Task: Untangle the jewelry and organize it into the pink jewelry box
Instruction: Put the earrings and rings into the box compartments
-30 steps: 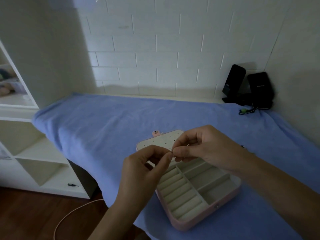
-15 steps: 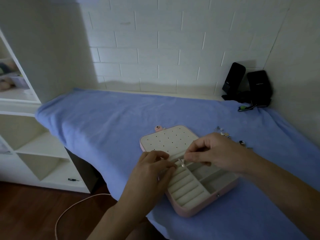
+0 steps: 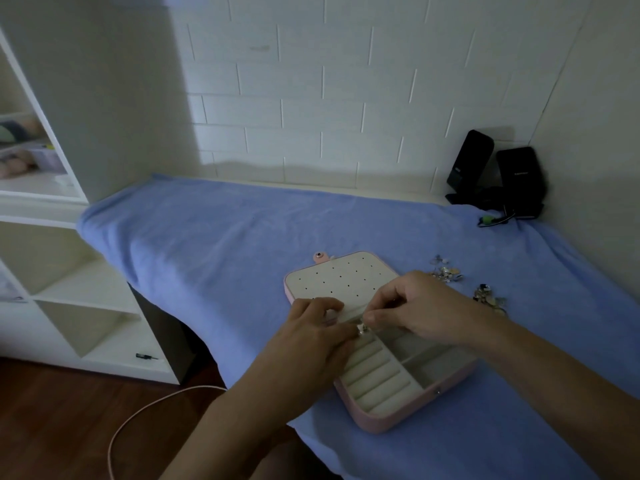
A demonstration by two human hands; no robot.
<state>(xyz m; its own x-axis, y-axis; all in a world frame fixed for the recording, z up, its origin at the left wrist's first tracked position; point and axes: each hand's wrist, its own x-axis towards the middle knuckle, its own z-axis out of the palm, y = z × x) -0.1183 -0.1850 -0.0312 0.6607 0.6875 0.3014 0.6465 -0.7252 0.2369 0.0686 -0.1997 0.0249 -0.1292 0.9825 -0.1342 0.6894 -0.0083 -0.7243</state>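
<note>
The pink jewelry box point(image 3: 408, 415) lies open on the blue towel point(image 3: 225, 237), its cream lid with small holes point(image 3: 341, 278) flat behind the base. My right hand point(image 3: 414, 308) pinches a small silvery piece of jewelry point(image 3: 362, 328) over the top of the ring rolls point(image 3: 377, 379). My left hand point(image 3: 315, 336) rests at the box's left edge, fingertips touching the same piece. A loose pile of jewelry point(image 3: 446, 271) and a second cluster point(image 3: 490, 297) lie on the towel to the right of the box.
Two black speakers point(image 3: 498, 174) with a cable stand in the back right corner by the wall. White shelving point(image 3: 52, 271) stands at left, below it a wooden floor with a pale cord point(image 3: 145, 407). The towel's front edge drops off near my arms.
Both hands came down from above the box to the ring rolls, carrying the small piece. The view tilted, and the jewelry piles at right came into sight.
</note>
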